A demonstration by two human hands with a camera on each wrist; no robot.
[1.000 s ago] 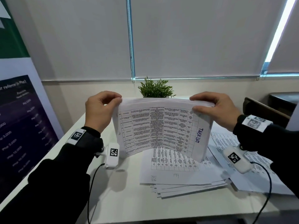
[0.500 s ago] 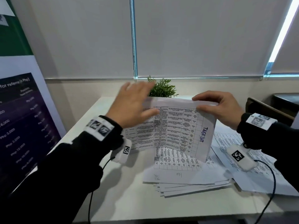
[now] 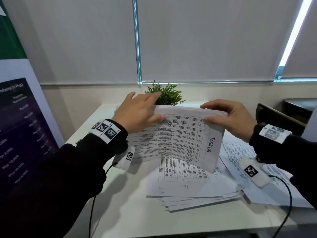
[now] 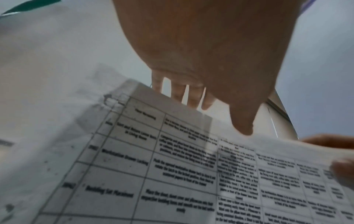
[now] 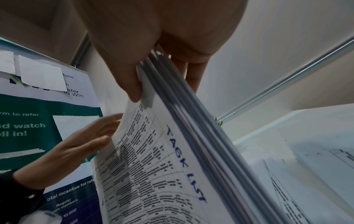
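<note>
A thick stack of printed sheets (image 3: 180, 134) stands upright and bowed above the table, its front page a table marked "TASK LIST" in blue. My right hand (image 3: 229, 117) grips the stack's top right edge, thumb in front and fingers behind; the right wrist view shows the stack (image 5: 172, 166) pinched in the right hand (image 5: 153, 37). My left hand (image 3: 137, 114) lies over the top left edge with straight, spread fingers, the thumb resting on the front page. In the left wrist view the left hand (image 4: 210, 60) has its fingers behind the stack (image 4: 191, 174).
A fanned pile of papers (image 3: 185, 182) lies flat on the white table (image 3: 137, 212) under the held stack, with more sheets (image 3: 240, 152) to the right. A small green plant (image 3: 166, 95) stands behind. A printed banner (image 3: 20, 126) stands left, dark furniture (image 3: 277, 115) right.
My left hand let go of the stack's top left corner, swung right with fingers spread, and now lies over the top edge. My right hand kept its grip.
</note>
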